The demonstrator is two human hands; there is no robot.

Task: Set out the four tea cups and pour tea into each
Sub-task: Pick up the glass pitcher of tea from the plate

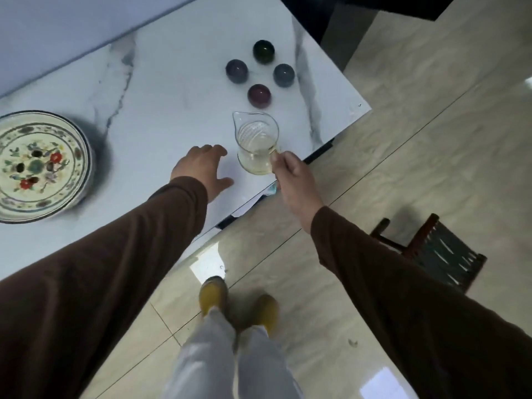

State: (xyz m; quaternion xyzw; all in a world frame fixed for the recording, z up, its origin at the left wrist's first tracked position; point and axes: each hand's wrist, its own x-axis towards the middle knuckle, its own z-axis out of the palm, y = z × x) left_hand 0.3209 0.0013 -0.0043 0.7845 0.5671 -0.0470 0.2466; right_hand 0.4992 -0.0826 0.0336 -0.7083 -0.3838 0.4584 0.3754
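Several small glazed tea cups stand in a diamond on the white marble table point(161, 90): a dark green cup point(263, 51) farthest, a purple-grey cup point(236, 70) at left, a blue-grey cup point(283, 74) at right, a maroon cup point(259, 95) nearest. Just in front of them is a clear glass pitcher point(257, 142) with pale yellow tea in its bottom. My right hand point(293, 177) grips its handle. My left hand point(203, 169) rests flat on the table to the pitcher's left, fingers spread, holding nothing.
A large floral ceramic tray point(72, 180) with drain holes sits at the table's left. The table's edge runs diagonally just under my hands. A small dark stool point(437, 249) stands on the tiled floor at right. My feet in yellow shoes point(239, 303) are below.
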